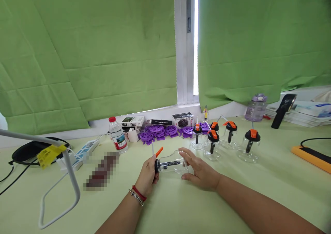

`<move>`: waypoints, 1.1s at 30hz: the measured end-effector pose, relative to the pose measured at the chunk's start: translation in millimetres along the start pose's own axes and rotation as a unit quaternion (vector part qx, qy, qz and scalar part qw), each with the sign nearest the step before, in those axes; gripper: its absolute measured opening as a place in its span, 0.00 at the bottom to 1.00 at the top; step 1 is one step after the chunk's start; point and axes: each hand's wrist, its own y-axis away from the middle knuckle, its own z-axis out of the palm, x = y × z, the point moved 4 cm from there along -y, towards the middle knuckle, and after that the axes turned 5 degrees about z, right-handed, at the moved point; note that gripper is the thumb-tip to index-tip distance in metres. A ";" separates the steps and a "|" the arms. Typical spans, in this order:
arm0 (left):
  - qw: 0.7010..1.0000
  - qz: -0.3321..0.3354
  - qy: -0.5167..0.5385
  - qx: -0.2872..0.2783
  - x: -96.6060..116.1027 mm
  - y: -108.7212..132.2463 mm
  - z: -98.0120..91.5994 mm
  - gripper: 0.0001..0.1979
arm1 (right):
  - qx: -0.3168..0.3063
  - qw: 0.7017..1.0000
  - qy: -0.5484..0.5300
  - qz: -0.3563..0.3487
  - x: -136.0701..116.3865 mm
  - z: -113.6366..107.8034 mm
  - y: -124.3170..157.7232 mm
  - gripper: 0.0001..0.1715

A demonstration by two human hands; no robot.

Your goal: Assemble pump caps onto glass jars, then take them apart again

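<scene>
A clear bottle [171,164] lies sideways between my two hands, a little above or on the table. Its black lid is gripped by my left hand [149,173], and an orange tab [159,152] and a thin straw stick out past the fingers. Inside the bottle a dark, rod-like part runs along its length. My right hand [199,168] curves around the wide base end, thumb below and fingers above. Similar bottles with black and orange lids, such as one standing [249,151] at the right, are upright behind my right hand.
Purple plastic parts [156,132] and small boxes [183,121] line the back of the table. A red-capped water bottle [118,135] stands left of them. White bent tubing [74,189] rises at the left; an orange-and-black object [311,158] sits at the right.
</scene>
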 end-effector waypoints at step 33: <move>0.986 0.095 -0.137 0.022 9.2 5.0 6.3 0.20 | -0.072 0.882 -0.370 0.284 9.3 15.8 0.9 0.30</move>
